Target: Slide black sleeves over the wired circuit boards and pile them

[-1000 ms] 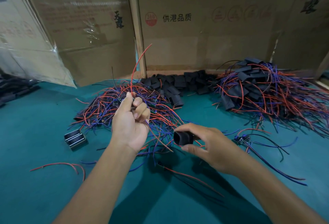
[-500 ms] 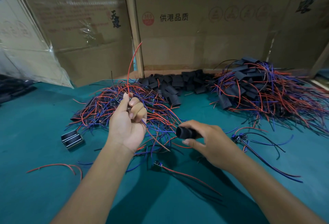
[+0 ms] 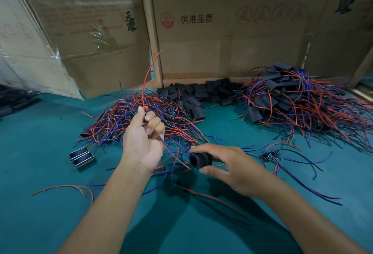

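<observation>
Both hands work above the middle of the green desk [image 3: 50,132]: the left hand [image 3: 143,142] is raised with its fingers curled around a few red and blue wires [image 3: 148,78], one red end arcing upward, while the right hand [image 3: 232,169] pinches a black sleeve [image 3: 199,160] between thumb and fingers, its open mouth turned toward the left hand; whether a board hangs on the gripped wires is hard to tell, as the fingers hide that part. Flattened cardboard boxes [image 3: 232,31] printed with characters stand along the far edge of the desk as a wall, and nothing shows inside them. Toward the far right corner lies the biggest heap, the finished pile [image 3: 292,104] of sleeved boards with red and blue leads fanning out. Left of centre, behind the left hand, sits the pile of bare wired boards [image 3: 125,124], a tangle of red and blue wire. Between the two heaps, against the cardboard, lies a stock of loose black sleeves [image 3: 201,94]. Near the right hand, toward the right edge, a small cluster of wired boards [image 3: 271,155] trails black and blue leads. Left of the left forearm rests a small black clip-like piece [image 3: 81,157] with metal edges. Nearer the front left corner lies a stray red wire [image 3: 66,188], and between the forearms another small board with red and black leads [image 3: 201,194].
</observation>
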